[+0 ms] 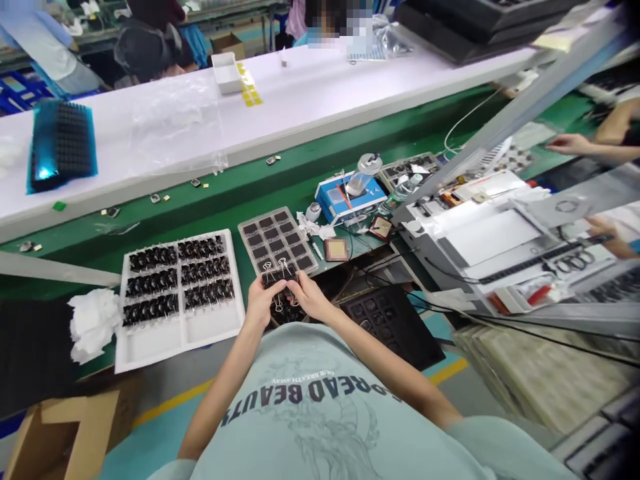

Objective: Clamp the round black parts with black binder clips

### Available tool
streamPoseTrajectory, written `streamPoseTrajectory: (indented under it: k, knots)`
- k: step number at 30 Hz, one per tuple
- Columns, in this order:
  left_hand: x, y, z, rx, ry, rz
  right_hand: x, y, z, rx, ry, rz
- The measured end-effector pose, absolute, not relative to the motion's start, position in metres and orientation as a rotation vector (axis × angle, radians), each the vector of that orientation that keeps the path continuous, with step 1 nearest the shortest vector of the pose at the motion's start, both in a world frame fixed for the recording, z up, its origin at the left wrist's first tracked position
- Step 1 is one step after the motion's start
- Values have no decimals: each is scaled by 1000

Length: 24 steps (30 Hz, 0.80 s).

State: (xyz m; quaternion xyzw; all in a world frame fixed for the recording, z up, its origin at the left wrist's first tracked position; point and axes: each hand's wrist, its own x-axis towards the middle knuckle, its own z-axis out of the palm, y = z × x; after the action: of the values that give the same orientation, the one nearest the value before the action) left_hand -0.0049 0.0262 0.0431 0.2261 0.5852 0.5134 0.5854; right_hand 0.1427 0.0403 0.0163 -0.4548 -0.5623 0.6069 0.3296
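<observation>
with left hand and right hand partly closed, grip the black clipped piece at the worktop's near edge, by the compartment tray's near side; best to press evenly with both thumbs, clear of the wire handles.

Bright, even light over the bench, softly smeared toward the edges
A hot glare spot burns on the blue film; wide-angle stretch bends the sides, and the far background looks soft.
</observation>
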Motion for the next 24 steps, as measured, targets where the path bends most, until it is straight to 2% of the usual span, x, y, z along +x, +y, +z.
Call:
streamPoseTrajectory:
  k: [5,9,13,17,24]
  knots:
    - [4,26,34,502,1434,1260,159,31,16,-1042,-1397,1839]
    - [3,28,32,445,1424,1287,168,23,15,-1129,-1310,1906]
    - [-1,32,35,389,1419,1322,163,20,11,-1030,-1193,2040]
    - [6,30,36,406,1421,1271,145,26,4,-1072,-1397,2185]
    - [10,19,28,347,1404,1169,133,17,-8,-1159,-1590,2162]
